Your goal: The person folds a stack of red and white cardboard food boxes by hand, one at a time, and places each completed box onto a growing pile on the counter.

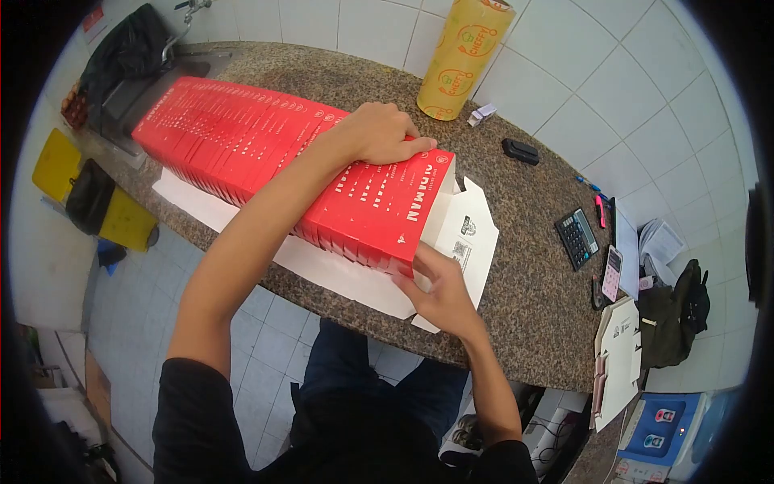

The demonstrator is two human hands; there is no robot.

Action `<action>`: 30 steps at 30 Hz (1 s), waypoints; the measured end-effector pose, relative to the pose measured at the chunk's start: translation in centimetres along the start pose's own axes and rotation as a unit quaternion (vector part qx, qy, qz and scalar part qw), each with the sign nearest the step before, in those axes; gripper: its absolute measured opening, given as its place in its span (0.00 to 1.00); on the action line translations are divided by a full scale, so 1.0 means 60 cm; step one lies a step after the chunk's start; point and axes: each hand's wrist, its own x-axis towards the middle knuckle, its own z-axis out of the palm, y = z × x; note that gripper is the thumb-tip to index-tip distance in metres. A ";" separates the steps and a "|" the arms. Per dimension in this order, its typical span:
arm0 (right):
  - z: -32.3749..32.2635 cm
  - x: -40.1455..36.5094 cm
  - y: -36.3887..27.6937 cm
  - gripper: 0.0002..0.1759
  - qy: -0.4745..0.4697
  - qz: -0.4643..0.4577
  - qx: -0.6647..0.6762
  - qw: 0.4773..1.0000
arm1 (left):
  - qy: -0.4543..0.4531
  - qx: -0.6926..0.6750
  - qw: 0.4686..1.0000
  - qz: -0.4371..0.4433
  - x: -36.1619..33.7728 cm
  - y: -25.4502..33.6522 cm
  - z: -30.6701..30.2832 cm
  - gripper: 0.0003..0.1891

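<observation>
A long row of nested red boxes (242, 133) with white lettering lies along the granite counter, its open white end facing right. My left hand (383, 135) rests on top of the row near its right end, fingers over the far edge. At the near right corner, my right hand (439, 294) grips the wall of the end box, with the thumb outside and the other fingers partly hidden inside. White flattened cardboard (476, 234) lies beneath and beside the row.
A yellow film roll (463, 60) stands against the tiled wall. On the right are a black case (520, 151), a calculator (576, 238), a phone (613, 273) and folded cardboard (617, 355). A sink (121, 113) is at the far left.
</observation>
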 end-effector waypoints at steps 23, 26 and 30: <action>-0.048 0.015 0.053 0.32 0.035 0.097 0.054 0.993 | 0.014 0.000 1.000 0.011 -0.007 -0.005 -0.003 0.30; -0.088 0.109 0.077 0.28 0.269 -0.035 -0.182 0.945 | -0.002 0.000 1.000 -0.009 -0.001 -0.002 -0.002 0.30; -0.111 0.148 0.132 0.15 0.118 0.032 -0.423 0.898 | -0.007 -0.017 1.000 -0.013 0.002 -0.005 0.004 0.31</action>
